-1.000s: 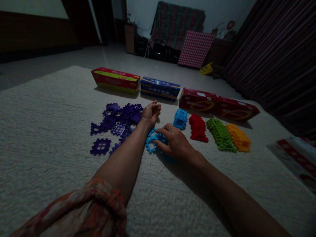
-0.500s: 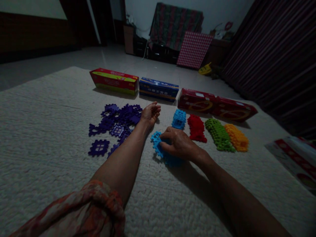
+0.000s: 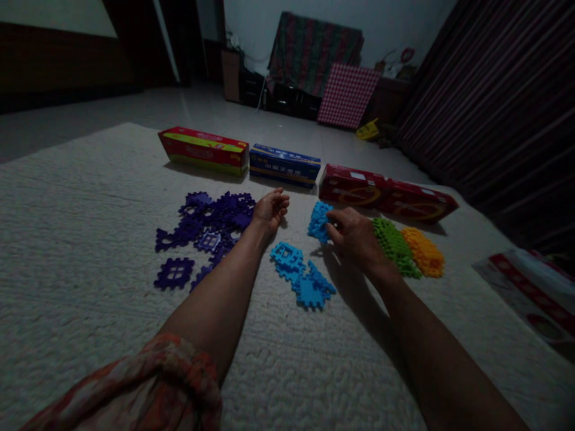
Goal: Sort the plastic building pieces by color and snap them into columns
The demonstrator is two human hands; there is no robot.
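Observation:
My left hand (image 3: 271, 209) rests palm up beside the heap of purple pieces (image 3: 224, 212), its fingers loosely curled and apart, holding nothing. At the blue stack (image 3: 319, 221), my right hand (image 3: 353, 233) has its thumb and fingers pinched at the right side; the pinched part is partly hidden. Several loose blue pieces (image 3: 311, 292) lie on the mat in front of the stack. The red stack is hidden behind my right hand. Further right are a green stack (image 3: 394, 246) and an orange stack (image 3: 423, 252).
Behind the pieces stand a red and yellow box (image 3: 204, 151), a blue box (image 3: 284, 165) and two dark red boxes (image 3: 353, 185) in a row on the pale mat (image 3: 112, 335). A red and white package (image 3: 525, 293) lies at the right edge.
My right hand has moved from the loose blue pieces up and right to the blue stack, uncovering those pieces. My left hand stays beside the purple heap. The view has shifted slightly.

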